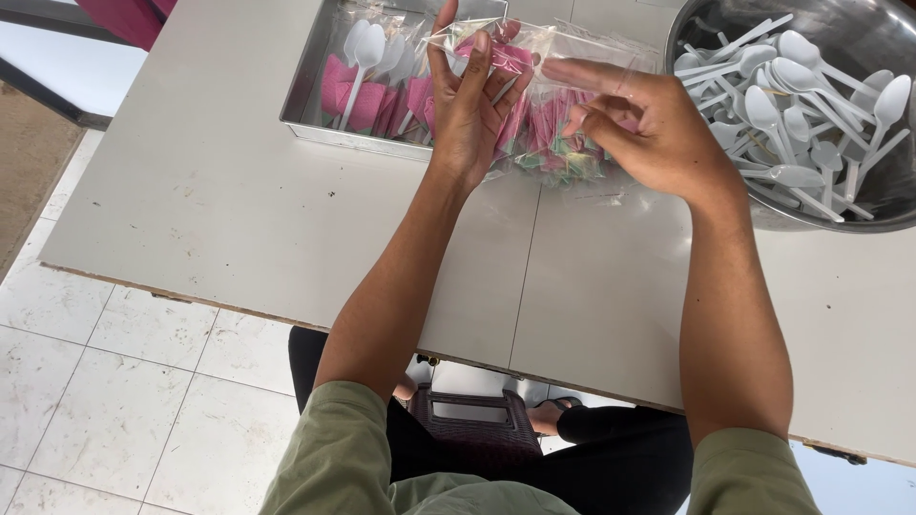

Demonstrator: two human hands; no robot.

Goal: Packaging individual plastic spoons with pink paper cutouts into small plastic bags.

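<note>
A: Single head-worn view, peering steeply down onto the grey tabletop, close in.
B: Facing twelve o'clock; metal tray at eleven, steel bowl at one, floor tiles at seven.
</note>
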